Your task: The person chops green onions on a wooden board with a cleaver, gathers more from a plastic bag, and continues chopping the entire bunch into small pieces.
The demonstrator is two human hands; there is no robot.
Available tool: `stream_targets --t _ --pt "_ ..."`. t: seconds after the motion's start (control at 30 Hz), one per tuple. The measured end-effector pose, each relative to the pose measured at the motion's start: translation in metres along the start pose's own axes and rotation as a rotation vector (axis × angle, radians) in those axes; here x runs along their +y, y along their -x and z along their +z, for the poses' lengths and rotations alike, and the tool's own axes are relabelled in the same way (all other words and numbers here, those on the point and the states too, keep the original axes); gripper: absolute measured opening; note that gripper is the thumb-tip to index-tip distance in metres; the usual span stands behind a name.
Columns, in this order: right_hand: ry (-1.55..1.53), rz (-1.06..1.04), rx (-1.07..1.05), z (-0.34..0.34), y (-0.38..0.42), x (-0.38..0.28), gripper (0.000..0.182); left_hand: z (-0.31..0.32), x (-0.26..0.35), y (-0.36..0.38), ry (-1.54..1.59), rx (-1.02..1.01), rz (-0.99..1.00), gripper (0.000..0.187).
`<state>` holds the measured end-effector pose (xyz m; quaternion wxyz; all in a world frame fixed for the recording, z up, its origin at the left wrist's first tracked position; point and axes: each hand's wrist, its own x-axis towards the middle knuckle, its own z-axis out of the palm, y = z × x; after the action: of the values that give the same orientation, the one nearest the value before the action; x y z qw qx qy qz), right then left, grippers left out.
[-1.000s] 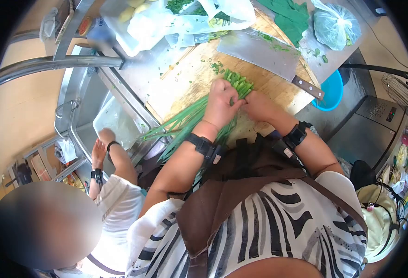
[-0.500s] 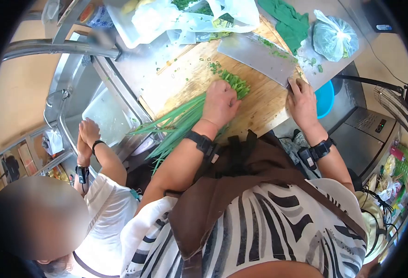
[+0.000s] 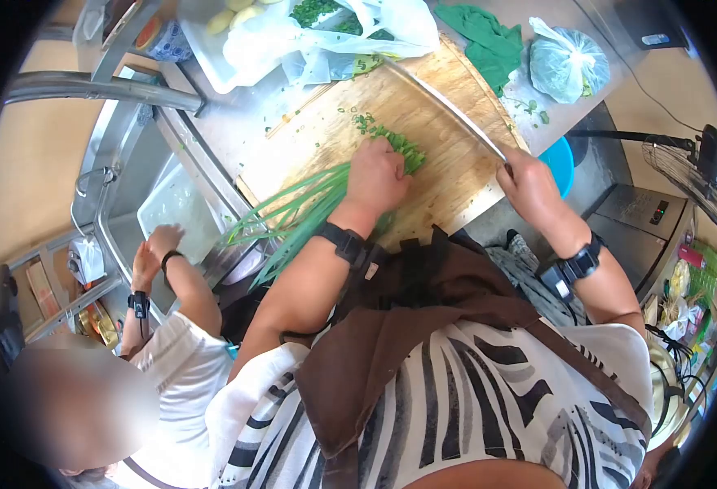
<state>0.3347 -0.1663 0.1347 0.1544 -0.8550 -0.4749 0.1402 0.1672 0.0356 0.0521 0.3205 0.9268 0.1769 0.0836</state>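
Note:
My left hand [image 3: 377,181] is closed around a bundle of green onions [image 3: 313,205] on the round wooden cutting board [image 3: 448,191]. Their cut ends show just beyond my fingers, and long leaves trail toward the lower left. Small chopped rings [image 3: 361,122] lie above the bundle. At the board's right edge my right hand [image 3: 531,186] grips the handle end of a cleaver [image 3: 448,104]. The cleaver stands edge-on, its blade reaching to the upper left, apart from the onions.
Behind the board are a white plastic bag [image 3: 260,50], a green cloth [image 3: 489,41] and a tied bag [image 3: 569,63]. A blue bucket [image 3: 560,167] is at right. A co-worker's hands [image 3: 156,254] are over the sink [image 3: 122,213] at left.
The cleaver has turned from lying flat to edge-on, and my right hand has wrapped round its handle. The view has shifted slightly. The co-worker's hands have moved a little.

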Motion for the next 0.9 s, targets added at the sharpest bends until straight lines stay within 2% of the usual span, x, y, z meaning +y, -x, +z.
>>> stream_targets --t 0.03,0.13,0.23,0.47,0.57,0.63,0.67,0.73,0.87,0.9 --pt "-0.083 -0.008 -0.019 -0.006 0.008 -0.009 0.036 -0.001 0.001 -0.001 -0.002 0.006 0.013 0.032" --pt "-0.102 -0.034 -0.098 -0.016 0.024 -0.032 0.032 -0.004 0.004 -0.005 -0.066 -0.031 -0.003 0.028" --pt "-0.094 -0.021 -0.176 -0.013 0.034 -0.044 0.033 -0.006 0.003 -0.008 -0.109 -0.025 0.067 0.026" --pt "-0.018 0.046 -0.297 -0.027 0.030 -0.059 0.033 0.000 -0.004 -0.006 0.005 0.035 0.028 0.023" --pt "0.004 0.034 -0.309 -0.024 0.027 -0.059 0.029 0.002 -0.007 -0.009 0.044 -0.036 -0.017 0.022" --pt "0.003 0.029 -0.310 -0.013 0.021 -0.056 0.030 -0.001 -0.003 -0.008 0.031 -0.084 -0.117 0.008" --pt "0.003 0.021 -0.306 -0.005 0.018 -0.052 0.030 0.001 -0.005 -0.008 0.034 -0.087 -0.122 0.008" --pt "-0.009 0.046 -0.337 0.019 0.001 -0.043 0.031 0.004 -0.007 -0.006 0.024 0.071 0.022 0.019" --pt "-0.058 0.021 -0.285 0.038 -0.010 -0.040 0.029 0.004 -0.007 -0.003 0.047 0.063 -0.023 0.021" --pt "-0.077 -0.023 -0.235 0.037 -0.009 -0.038 0.028 0.001 -0.005 -0.003 0.043 -0.008 -0.066 0.013"
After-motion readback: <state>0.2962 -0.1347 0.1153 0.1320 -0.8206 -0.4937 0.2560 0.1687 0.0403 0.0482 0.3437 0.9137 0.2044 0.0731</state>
